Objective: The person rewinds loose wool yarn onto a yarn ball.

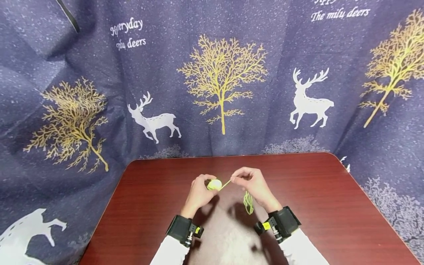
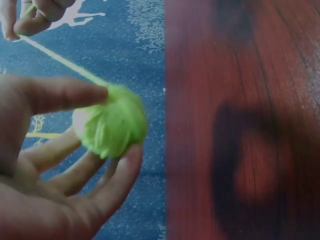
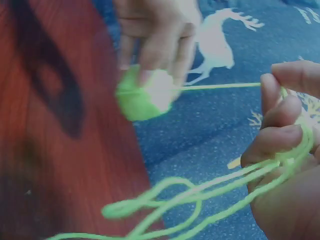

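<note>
A small ball of lime-green yarn is held between the thumb and fingertips of my left hand, above the table. From the ball a taut strand runs across to my right hand, whose thumb and index finger pinch it. Loose loops of the same yarn hang below the right hand; the right wrist view shows them passing through its curled lower fingers. The two hands are apart, a short stretch of strand between them.
Below the hands lies a reddish-brown wooden table with rounded far corners. A dark blue curtain printed with white deer and golden trees hangs behind it and along both sides. Each wrist wears a black band with a small camera.
</note>
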Tool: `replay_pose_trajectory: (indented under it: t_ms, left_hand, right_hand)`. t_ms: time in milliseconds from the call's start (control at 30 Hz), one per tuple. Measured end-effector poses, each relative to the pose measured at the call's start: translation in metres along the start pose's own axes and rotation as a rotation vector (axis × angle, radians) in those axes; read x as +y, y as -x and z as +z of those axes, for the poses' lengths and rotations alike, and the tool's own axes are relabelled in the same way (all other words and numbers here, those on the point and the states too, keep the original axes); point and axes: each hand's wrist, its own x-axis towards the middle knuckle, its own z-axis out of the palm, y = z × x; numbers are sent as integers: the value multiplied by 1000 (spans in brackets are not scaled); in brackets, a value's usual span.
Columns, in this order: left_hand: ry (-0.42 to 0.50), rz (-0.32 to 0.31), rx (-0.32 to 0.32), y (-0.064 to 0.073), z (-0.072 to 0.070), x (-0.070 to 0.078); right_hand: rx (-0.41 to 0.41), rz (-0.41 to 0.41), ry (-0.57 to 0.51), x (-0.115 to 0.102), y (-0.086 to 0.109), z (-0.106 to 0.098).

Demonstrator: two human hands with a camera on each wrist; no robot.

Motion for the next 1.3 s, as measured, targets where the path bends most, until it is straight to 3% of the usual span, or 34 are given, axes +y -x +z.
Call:
replay_pose_trajectory:
  t_ms: [100, 167, 367, 433, 533, 733, 867, 933, 1033, 1133, 1233, 1300]
  left_hand:
    - [-4, 22, -111, 2, -3, 0]
    - [42, 41, -208, 3, -5, 1]
    - [388, 177, -489, 7, -12, 8]
    - [504, 239, -529, 8, -14, 13]
    - [662, 300, -536, 8, -17, 20]
    - [868, 326, -434, 5, -19, 31]
    - [925, 298, -263, 1, -19, 36]
    - [935, 251, -154, -1, -17, 37]
    - [857, 144, 19, -6, -14, 36]
    - [731, 47, 133, -9, -10, 32]
    - [572, 3, 177, -10, -4, 26]
    - [441, -6, 173, -8, -2, 21]
  right_hand:
    - [46, 21, -98, -1, -5, -5]
    - [69, 20, -146, -2, -7, -8]
    - [139, 24, -240, 4, -14, -16]
    - [161, 31, -245, 9, -15, -16]
    - [179, 47, -235, 17, -16, -14]
    - [165, 109, -140, 33, -12, -6]
    - [108, 126, -57, 35, -7, 1]
    - [57, 107, -1, 31, -3, 5]
    - [-33, 15, 115, 14, 5, 12]
    - [-98, -110, 247, -7, 13, 20]
    - [-126, -228, 332, -16, 17, 23]
    - [-130, -255, 358, -23, 19, 22]
